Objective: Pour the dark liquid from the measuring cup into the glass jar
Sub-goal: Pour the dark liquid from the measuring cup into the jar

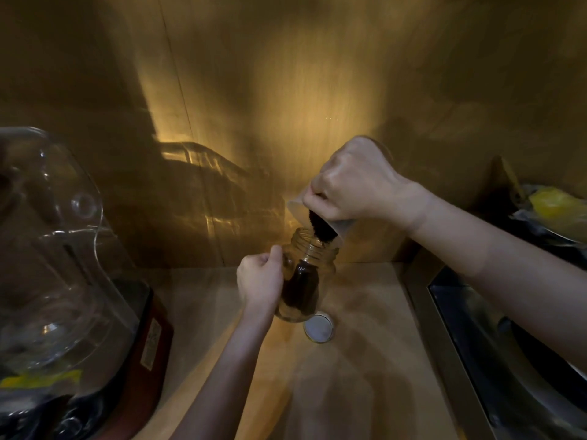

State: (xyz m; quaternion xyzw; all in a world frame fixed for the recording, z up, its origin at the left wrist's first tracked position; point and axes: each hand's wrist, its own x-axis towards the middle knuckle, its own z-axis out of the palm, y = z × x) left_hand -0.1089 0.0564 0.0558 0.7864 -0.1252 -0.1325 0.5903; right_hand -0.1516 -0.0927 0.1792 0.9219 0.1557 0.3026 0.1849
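the right hand [352,182] grips the clear measuring cup [333,225] from above and tips it steeply, its lip just over the mouth of the glass jar [306,274], so the dark liquid [322,228] runs down into the opening and not over the side. the left hand [260,281] is curled around the jar's left wall, holding it tilted a little toward the cup, likely to steady it and meet the stream. dark liquid already fills part of the jar. the jar's lid [318,327] lies flat just near of the jar, out of the way but within reach.

the work happens on a pale wooden countertop [365,360] against a wood-panelled wall [286,90], dimly lit in warm yellow. a blender with a clear jug [54,249] stands at the left; a dark sink [508,360] lies at the right.
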